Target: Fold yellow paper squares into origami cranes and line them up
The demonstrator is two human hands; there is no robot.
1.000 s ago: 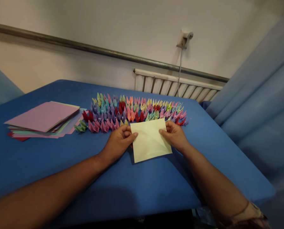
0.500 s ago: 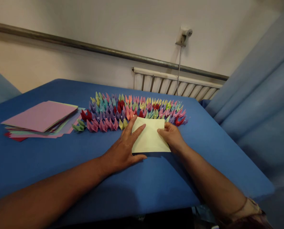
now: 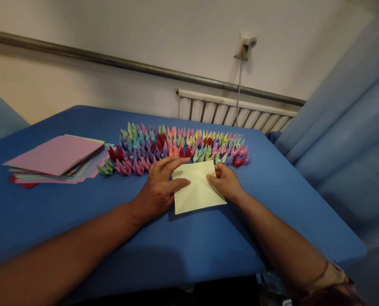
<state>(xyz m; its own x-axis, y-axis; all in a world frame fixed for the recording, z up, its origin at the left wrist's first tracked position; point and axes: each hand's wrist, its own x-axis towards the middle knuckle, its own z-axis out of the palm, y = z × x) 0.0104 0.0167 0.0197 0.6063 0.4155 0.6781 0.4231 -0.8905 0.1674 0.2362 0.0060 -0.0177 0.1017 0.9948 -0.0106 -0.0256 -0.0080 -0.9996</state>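
A pale yellow square sheet of paper (image 3: 197, 193) is held between my two hands, slightly tilted, over the blue table. My right hand (image 3: 226, 182) pinches its right edge, thumb on top and fingers curled behind. At the left edge, my left hand (image 3: 159, 187) has its thumb on the sheet's face, while its other fingers reach past the upper left corner; part of them is hidden behind the paper. Just beyond the sheet stand rows of small folded paper cranes (image 3: 140, 165) in many colours.
A stack of coloured paper sheets (image 3: 55, 155), pink on top, lies at the left of the blue table (image 3: 113, 259). Behind it are a wall rail (image 3: 128, 64), a radiator (image 3: 221, 111) and a plugged-in cord (image 3: 239, 91). A blue curtain (image 3: 345, 127) hangs at the right.
The yellow sheet has turned slightly, and its lower left corner has come nearer to me. My left hand has shifted left and drawn its spread fingers in around the left edge.
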